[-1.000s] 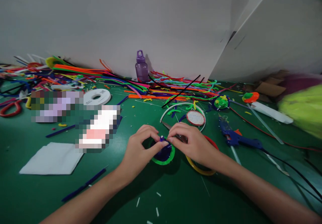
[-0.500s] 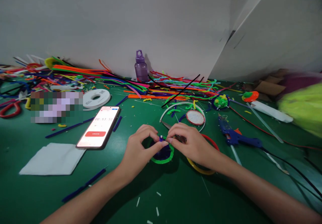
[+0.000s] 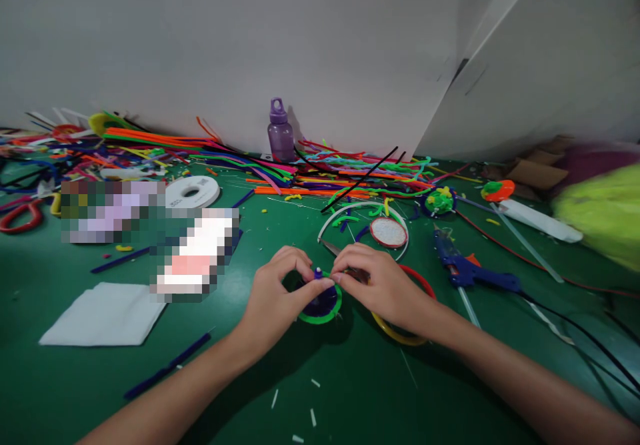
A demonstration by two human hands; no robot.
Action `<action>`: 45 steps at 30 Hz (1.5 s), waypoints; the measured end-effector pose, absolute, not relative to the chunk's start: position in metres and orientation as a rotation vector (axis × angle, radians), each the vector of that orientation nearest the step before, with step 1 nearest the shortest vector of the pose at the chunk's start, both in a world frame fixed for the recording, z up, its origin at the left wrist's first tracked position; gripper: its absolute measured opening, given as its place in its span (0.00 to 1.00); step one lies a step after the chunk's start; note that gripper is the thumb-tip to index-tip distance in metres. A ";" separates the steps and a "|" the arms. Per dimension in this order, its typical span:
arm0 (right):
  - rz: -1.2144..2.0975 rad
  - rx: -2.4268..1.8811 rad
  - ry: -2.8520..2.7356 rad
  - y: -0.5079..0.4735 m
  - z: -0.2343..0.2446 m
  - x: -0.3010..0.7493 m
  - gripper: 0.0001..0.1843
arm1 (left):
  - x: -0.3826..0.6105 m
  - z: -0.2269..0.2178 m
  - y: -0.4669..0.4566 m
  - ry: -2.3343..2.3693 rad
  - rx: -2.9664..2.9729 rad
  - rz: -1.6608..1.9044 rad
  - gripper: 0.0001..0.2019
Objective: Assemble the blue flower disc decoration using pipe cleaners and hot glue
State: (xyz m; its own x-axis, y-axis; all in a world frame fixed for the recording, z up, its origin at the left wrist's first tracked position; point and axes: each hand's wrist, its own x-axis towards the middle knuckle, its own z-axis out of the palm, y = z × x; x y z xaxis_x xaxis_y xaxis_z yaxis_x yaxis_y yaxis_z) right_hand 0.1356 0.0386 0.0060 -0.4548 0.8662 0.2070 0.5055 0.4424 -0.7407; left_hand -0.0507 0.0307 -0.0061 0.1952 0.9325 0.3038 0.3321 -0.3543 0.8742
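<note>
Above the green table, a small dark blue round piece [image 3: 316, 303] with a green pipe-cleaner rim [image 3: 320, 319] sits between my hands. A purple-blue stub with a white tip [image 3: 319, 273] sticks up near its far edge. My left hand [image 3: 283, 291] grips the far side of the piece between thumb and fingers. At the right of that edge my right hand [image 3: 377, 285] pinches the green rim, its fingertips close to my left thumb. Below my right hand lie scissors with a red and yellow handle [image 3: 400, 338], the blades partly covered.
A blue glue gun [image 3: 465, 271] with its cord lies at right. Behind are a white ring [image 3: 327, 215], a red-edged disc [image 3: 389, 232], heaped pipe cleaners [image 3: 165, 139] and a purple bottle [image 3: 281, 135]. At left are a ribbon spool [image 3: 200, 195] and a folded white cloth [image 3: 103, 315].
The round piece has shifted slightly left and turned a little in my fingers. Both hands keep nearly the same place and grip. The phone at left is now blurred out.
</note>
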 end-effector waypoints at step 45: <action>0.765 -1.193 -2.062 0.037 0.010 0.135 0.07 | -0.052 -0.006 0.032 1.099 1.895 1.162 0.04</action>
